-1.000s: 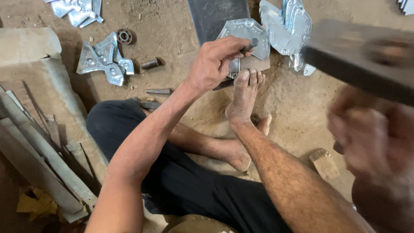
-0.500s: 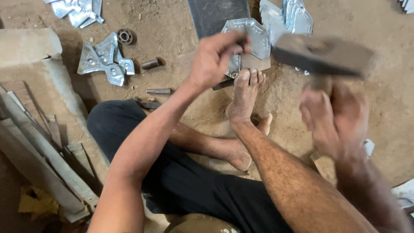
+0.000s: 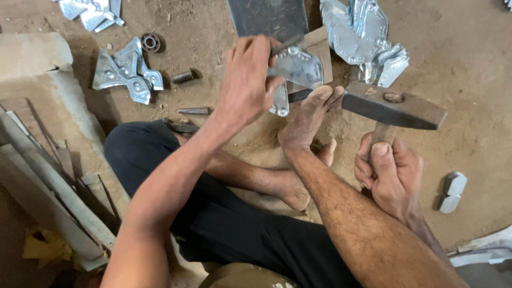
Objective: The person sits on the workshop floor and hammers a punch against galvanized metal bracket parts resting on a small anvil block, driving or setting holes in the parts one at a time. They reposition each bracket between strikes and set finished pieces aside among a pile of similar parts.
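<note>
**One hammer, one punch, one plate**

Head view: left hand (image 3: 246,85) pinching one thin punch (image 3: 284,46) against one shiny metal plate (image 3: 298,68) under the toes, beside a dark slab (image 3: 266,18) on the dirt floor (image 3: 469,64). Right hand (image 3: 389,178) clenched round one hammer (image 3: 392,109). Handle mostly hidden. Two plate heaps cut off at top edge.

Single head-worn view, steeply downward, close over lap, hands and dirt floor (image 3: 469,106).

Bare arms and feet — dark trousers (image 3: 234,229)
</note>
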Motion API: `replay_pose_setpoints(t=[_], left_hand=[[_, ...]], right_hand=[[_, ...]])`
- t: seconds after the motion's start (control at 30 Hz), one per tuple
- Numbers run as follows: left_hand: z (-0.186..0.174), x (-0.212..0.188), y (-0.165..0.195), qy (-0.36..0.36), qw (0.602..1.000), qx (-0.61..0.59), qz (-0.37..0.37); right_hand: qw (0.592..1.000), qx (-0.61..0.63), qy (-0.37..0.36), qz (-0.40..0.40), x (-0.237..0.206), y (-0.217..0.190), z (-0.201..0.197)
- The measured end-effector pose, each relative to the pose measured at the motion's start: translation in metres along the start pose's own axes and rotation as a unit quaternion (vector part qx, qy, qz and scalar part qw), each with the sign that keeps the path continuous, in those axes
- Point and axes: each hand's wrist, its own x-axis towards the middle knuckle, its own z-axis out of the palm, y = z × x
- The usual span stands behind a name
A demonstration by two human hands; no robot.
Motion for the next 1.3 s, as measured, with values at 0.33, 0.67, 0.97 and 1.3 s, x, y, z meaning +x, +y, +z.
replay_pose_setpoints(t=[0.33,0.67,0.97,1.3], left_hand=[[-0.008,0.028,-0.007,-0.038,0.931,-0.355,-0.074],[0.008,0.026,-0.023,-0.09,0.948,-0.287,0.108],[0.01,0.023,-0.025,-0.095,0.946,-0.29,0.109],[0.013,0.023,-0.029,-0.075,0.94,-0.317,0.104]], right_hand=[[0.999,-0.042,-0.032,0.003,0.003,0.005,-0.005],[0.967,-0.253,-0.026,0.028,0.02,0.0,-0.011],[0.961,-0.224,-0.055,-0.155,0.019,-0.056,-0.008],[0.963,0.083,-0.107,0.231,0.001,-0.083,-0.051]])
